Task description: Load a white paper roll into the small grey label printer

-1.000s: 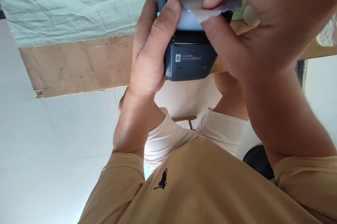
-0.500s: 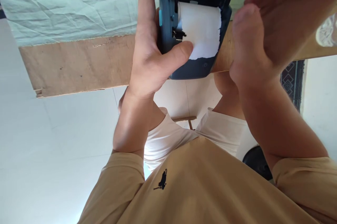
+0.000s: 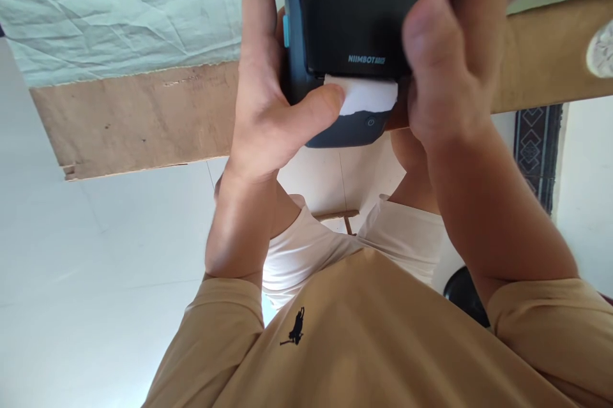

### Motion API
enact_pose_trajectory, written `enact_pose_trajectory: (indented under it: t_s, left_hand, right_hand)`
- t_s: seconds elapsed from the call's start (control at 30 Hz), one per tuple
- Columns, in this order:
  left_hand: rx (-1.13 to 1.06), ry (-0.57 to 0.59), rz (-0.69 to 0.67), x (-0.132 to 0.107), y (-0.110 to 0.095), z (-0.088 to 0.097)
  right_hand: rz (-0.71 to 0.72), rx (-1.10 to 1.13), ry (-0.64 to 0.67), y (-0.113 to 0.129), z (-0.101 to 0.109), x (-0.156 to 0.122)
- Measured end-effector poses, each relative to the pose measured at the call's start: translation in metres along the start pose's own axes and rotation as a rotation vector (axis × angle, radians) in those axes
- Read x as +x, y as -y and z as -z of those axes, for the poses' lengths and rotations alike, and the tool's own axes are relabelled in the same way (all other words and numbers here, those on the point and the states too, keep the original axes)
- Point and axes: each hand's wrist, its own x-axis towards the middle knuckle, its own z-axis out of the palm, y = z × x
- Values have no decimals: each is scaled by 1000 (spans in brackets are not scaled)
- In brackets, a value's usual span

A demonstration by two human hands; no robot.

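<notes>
Over brown plywood [image 3: 138,120], the left hand [image 3: 263,101] grips a boxy dark plastic printer [image 3: 364,12]; the right hand [image 3: 454,69] flanks it, thumb extended, grip unclear.

We are viewing a wooden table [image 3: 143,117] running left to right, pale-green cloth [image 3: 119,12] covering its far part, pale floor [image 3: 96,235] spreading beneath, a dark patterned strip [image 3: 534,152] lying right, light [image 3: 136,373] glowing near left.

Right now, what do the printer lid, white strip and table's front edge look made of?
Printer lid: probably plastic, black and fairly matte; smooth moulded-looking surface with printed lettering.
White strip: likely paper, matte, with an uneven, torn-looking edge.
Table's front edge: wood, perhaps plywood, seemingly unvarnished; brown, with dark marks and a splintered corner.
</notes>
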Motion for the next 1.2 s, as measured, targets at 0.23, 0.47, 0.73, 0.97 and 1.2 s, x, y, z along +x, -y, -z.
enact_pose_trajectory:
  t_s: [0.23, 0.47, 0.73, 0.97, 1.2]
  left_hand:
    - [-187, -67, 91, -2, -11, -7]
    - [-149, 219, -34, -11, 0, -5]
    - [-24, 623, -203, -25, -2, -3]
    - [45, 988, -294, -37, -9, 10]
    - [-8, 1012, -301, 7, 10, 28]
  right_hand:
    - [257, -16, 123, -3, 1, 8]
    - [271, -36, 107, -6, 4, 10]
    - [292, -35, 110, -8, 4, 11]
    - [288, -80, 97, -7, 4, 8]
    - [261, -107, 81, -3, 4, 6]
